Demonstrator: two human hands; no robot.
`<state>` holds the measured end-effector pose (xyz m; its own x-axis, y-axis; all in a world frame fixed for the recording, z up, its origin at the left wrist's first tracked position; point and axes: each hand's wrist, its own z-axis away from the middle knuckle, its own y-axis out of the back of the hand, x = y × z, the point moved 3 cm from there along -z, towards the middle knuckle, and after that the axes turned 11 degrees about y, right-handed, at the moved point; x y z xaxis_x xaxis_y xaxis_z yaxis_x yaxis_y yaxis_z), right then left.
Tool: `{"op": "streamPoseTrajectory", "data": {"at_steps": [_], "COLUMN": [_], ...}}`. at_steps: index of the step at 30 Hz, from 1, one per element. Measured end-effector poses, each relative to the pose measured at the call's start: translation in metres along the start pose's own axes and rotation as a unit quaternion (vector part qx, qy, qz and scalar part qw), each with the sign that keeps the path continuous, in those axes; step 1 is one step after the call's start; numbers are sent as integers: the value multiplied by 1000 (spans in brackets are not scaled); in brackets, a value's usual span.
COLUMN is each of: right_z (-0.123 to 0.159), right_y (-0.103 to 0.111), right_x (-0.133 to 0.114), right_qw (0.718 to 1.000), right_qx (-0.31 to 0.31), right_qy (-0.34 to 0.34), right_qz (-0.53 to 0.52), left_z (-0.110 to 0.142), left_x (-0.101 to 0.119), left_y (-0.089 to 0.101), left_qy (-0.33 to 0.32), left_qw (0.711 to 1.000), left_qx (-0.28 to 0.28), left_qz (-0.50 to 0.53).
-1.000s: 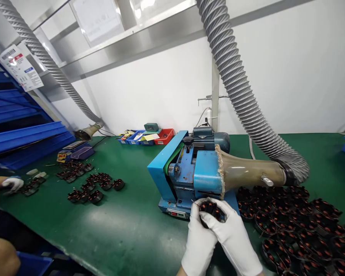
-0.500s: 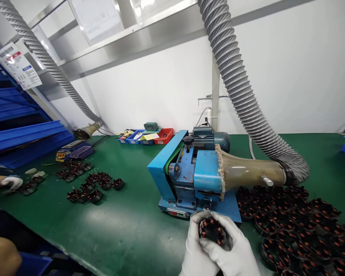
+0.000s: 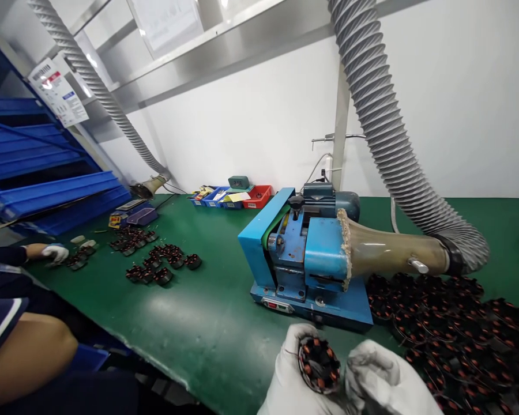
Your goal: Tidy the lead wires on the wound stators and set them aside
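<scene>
My left hand, in a white glove, holds a round motor stator with copper windings and a black frame. Its wound face is turned up toward me. Just right of the stator is my right hand, also gloved, with greyed fingertips. Its fingers are curled together, and whatever they may pinch is too small to make out. In front of both hands stands a blue belt sanding machine with a motor at its back.
Many similar stators crowd the bench at right; smaller groups lie at left. A grey extraction hose joins the machine's hood. At far left, a co-worker's gloved hand is near some stators. Small bins line the wall.
My right hand has come off the stator and moved right, fingers curled. The stator stays in my left hand, now more exposed. The view has swung left, showing more of the co-worker's arm.
</scene>
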<state>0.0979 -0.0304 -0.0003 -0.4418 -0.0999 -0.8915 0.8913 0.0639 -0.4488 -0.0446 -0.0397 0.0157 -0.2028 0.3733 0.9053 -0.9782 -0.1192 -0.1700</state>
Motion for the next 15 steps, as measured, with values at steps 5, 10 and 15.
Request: {"op": "streamPoseTrajectory", "data": {"at_steps": [5, 10, 15], "right_z": [1, 3, 1], "right_y": [3, -24, -23], "right_x": [-12, -19, -29], "right_qw": [988, 911, 930], "right_qx": [31, 35, 18], "right_qy": [131, 189, 221], "right_qz": [75, 364, 294], "left_z": [3, 9, 0], "left_x": [4, 9, -7], "left_y": [1, -7, -15], "left_qy": [52, 130, 253], "left_qw": [966, 906, 891], "left_qx": [-172, -277, -261], "left_qz": [184, 292, 273]}}
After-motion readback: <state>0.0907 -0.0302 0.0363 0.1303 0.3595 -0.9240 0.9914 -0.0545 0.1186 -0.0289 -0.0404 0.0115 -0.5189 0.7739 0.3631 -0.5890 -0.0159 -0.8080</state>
